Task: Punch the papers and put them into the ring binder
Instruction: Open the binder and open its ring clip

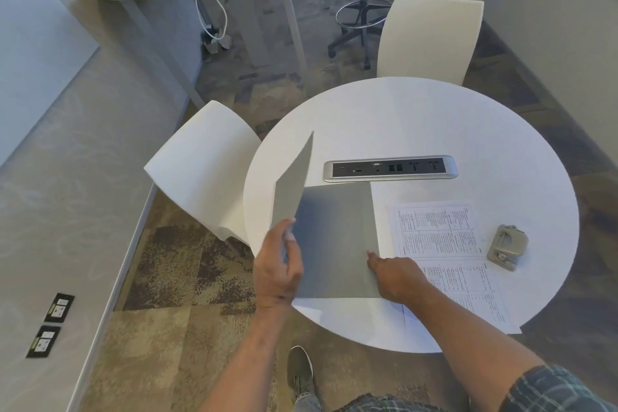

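A grey ring binder [334, 237] lies on the round white table [468, 130] near its front left edge. My left hand [277, 267] grips the front cover [292, 191] at its lower edge and holds it lifted, standing nearly upright. My right hand [394, 278] rests on the binder's lower right corner, fingers pressing down. The rings are not visible. Printed papers [448, 251] lie flat to the right of the binder. A small grey hole punch [506, 246] stands at the papers' right edge.
A silver power and socket strip [389, 168] is set into the table just behind the binder. White chairs stand at the table's left [204, 167] and far side [431, 40]. My shoe [299, 368] shows on the carpet below the table edge.
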`<state>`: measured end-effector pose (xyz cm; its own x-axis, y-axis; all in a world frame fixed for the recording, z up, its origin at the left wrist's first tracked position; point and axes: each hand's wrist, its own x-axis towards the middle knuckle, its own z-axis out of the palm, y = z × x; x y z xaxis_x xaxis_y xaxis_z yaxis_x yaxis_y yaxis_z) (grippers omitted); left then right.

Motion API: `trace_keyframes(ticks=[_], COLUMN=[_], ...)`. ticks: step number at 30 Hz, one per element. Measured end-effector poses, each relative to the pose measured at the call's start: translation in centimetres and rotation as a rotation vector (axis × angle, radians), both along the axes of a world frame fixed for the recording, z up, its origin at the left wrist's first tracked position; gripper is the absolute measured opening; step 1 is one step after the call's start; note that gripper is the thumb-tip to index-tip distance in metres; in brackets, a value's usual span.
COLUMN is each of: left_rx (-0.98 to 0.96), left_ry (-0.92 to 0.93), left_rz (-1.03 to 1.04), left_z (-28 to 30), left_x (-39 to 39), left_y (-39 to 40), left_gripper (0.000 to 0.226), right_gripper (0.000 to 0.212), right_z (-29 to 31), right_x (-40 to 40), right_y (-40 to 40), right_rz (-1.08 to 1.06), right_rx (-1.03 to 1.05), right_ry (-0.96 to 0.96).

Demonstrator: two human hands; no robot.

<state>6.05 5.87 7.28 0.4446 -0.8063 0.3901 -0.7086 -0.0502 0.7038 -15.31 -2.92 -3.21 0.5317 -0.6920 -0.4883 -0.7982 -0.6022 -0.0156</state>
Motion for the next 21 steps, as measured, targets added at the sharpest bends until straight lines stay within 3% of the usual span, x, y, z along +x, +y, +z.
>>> trace_keyframes(ticks=[3,6,12,21], left_rx=[-0.149,-0.17,0.032,0.309], left_ry=[0.077,0.077,-0.047,-0.187], left_rz=[0.162,0.366,0.791,0.936], left_z=[1.4,2.6,1.6,-2.8], left_x=[2.0,5.0,12.9,17.7], left_y=[0.6,1.3,2.3,2.5], left_gripper=[0.022,0.017,0.017,0.04], right_gripper=[0.06,0.057,0.046,0.053], right_z=[0.4,-0.2,-0.5,-0.3], right_x=[0.3,0.2,0.3,2.0], right_y=[0.1,-0.2,-0.3,0.4], right_rz=[-0.02,-0.055,0.032,0.19], right_rx=[-0.019,-0.039,-0.131,-0.199], right_ry=[0.004,-0.002,0.004,-0.008])
